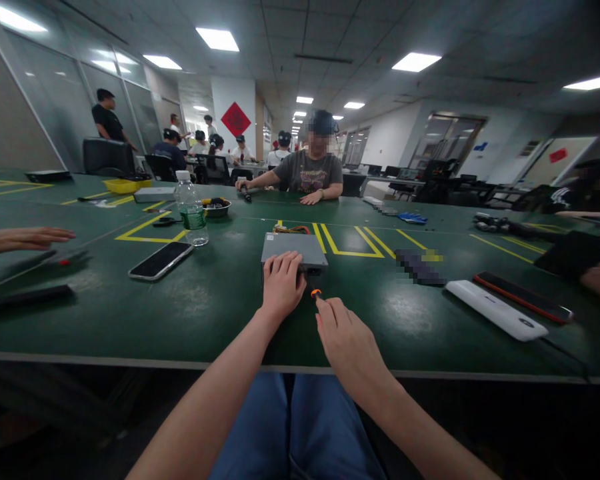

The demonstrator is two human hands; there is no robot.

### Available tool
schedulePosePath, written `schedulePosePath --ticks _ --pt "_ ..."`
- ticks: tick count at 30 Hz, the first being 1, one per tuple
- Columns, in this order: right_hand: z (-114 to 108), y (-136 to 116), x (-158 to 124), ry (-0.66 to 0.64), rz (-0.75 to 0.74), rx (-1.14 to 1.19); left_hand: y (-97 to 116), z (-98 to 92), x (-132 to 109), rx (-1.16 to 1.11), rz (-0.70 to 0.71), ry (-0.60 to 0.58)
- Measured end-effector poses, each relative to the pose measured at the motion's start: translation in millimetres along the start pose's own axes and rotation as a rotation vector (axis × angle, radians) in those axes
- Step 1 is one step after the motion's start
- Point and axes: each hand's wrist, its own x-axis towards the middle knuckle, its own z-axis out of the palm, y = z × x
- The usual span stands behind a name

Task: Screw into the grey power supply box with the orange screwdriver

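Note:
A grey metal box (pixel 293 247) with a socket on its near right side and coloured wires (pixel 293 229) behind it lies on the green table (pixel 220 320). My left hand (pixel 281 283) rests on the box's near left part, fingers over its top and thumb at the near side. In my right hand (pixel 343 327) is a screwdriver (pixel 316 293) with an orange and black handle, pinched between closed fingers. Its tip points at the near side of the box, by the right corner; whether it touches is hidden.
Left of the box are a phone (pixel 161 261), a water bottle (pixel 193 210) and a metal bowl (pixel 217 208). On the right lie a white device (pixel 495 310) and an orange-edged dark one (pixel 523 298). A person (pixel 313 163) sits opposite; others' hands show at both sides.

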Motion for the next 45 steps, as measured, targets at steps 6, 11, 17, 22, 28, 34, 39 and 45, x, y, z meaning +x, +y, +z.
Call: schedulePosePath --ticks 6,11,17,22,28,34,39,45 --pt "-5 1 0 0.021 0.163 -0.031 0 -0.3 0 0.002 0.001 -0.001" --pt "-4 -8 -1 -0.003 0.154 0.046 1 -1.8 1 0.002 -0.004 0.007" --pt "4 -10 -3 0.115 0.116 0.033 1 -1.0 1 0.007 -0.012 0.012" --pt "1 -6 -2 0.118 0.226 0.013 1 0.3 1 0.005 -0.022 0.018" --pt "5 -15 -5 0.151 0.15 0.134 1 0.0 1 0.013 -0.01 0.013" --pt "4 -4 -5 0.166 0.259 0.082 1 -0.7 2 0.018 -0.013 0.022" --pt "0 -8 -5 0.084 0.193 0.183 1 0.8 1 0.002 -0.019 0.025" --pt "4 -5 2 0.163 0.267 0.149 1 -0.2 1 0.013 -0.006 0.018"
